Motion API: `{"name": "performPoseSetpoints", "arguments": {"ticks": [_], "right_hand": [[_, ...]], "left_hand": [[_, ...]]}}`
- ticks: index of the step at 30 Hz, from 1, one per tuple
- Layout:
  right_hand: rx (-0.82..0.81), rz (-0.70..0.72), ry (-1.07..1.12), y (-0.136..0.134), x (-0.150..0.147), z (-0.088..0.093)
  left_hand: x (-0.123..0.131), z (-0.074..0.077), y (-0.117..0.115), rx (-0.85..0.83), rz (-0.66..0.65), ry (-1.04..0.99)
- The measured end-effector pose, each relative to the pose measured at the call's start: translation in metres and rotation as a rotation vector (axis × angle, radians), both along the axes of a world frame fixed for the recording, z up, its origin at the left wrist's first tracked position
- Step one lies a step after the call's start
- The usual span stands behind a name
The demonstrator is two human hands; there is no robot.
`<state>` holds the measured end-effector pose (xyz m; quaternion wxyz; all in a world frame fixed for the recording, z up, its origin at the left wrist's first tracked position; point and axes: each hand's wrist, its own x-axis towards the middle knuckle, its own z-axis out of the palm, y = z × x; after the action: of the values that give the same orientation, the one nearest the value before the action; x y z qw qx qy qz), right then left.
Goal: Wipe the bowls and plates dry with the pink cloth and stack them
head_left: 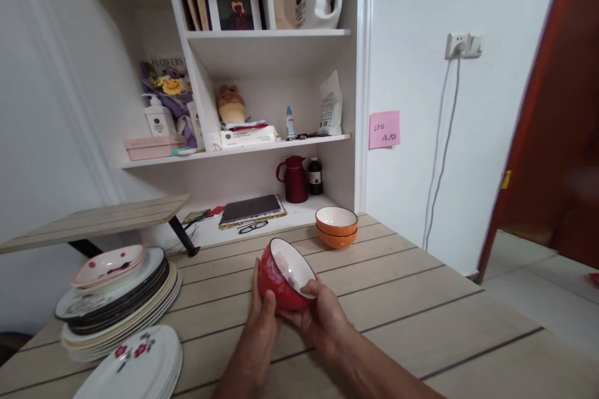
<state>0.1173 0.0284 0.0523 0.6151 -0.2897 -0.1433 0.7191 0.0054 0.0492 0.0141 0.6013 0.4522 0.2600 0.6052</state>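
Between my two hands is a red bowl [281, 290] with a white inside and a pink flower pattern, tilted toward the right. My left hand [262, 312] grips its left side, thumb against the red outer wall. My right hand [325, 312] is closed on the right side, with the thumb over the rim and fingers underneath. Whether one bowl or several nested ones are held, I cannot tell. Beyond them on the table, two orange bowls [337, 238] stand stacked, apart from my hands.
At the left stand a tall stack of plates [119, 318] topped by a dotted dish [108, 267], and flowered plates [150, 371] in front. A raised wooden stand [98, 221] is behind. Glasses [253, 227], a laptop [250, 210] and a red jug [294, 181] occupy the lower shelf.
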Motion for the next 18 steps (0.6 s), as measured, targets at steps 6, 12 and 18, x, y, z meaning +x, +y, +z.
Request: {"name": "performPoseSetpoints", "arguments": {"ticks": [6,12,18], "right_hand": [[0.003,-0.126,-0.139,0.009,0.003,-0.009],[0.067,0.015,-0.125,0.002,0.0,-0.005],[0.015,0.31,-0.733,0.008,-0.003,-0.015]], "left_hand": [[0.007,-0.009,0.001,0.054,-0.066,-0.034],[-0.012,-0.005,0.007,0.188,0.018,0.062],[-0.035,0.007,0.004,0.008,-0.016,-0.091]]}}
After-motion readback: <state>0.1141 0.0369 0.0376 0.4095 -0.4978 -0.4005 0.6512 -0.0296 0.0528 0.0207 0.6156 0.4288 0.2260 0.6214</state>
